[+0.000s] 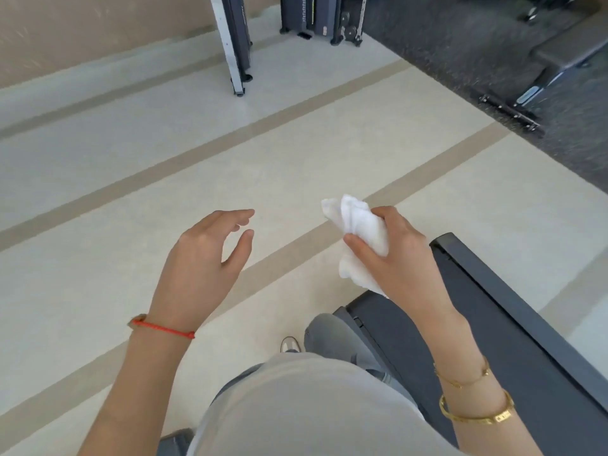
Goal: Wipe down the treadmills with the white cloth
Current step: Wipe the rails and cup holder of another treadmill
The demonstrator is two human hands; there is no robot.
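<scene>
My right hand grips a bunched white cloth, held in the air above the rear end of a dark treadmill deck at the lower right. The cloth does not touch the deck. My left hand hovers over the pale floor with its fingers relaxed and spread, holding nothing. A red string bracelet sits on the left wrist and gold bangles on the right.
Pale floor with tan stripes stretches ahead. A folded treadmill and a weight machine stand at the back. Dark rubber flooring with a bench base lies at the top right. My leg and shoe stand beside the deck.
</scene>
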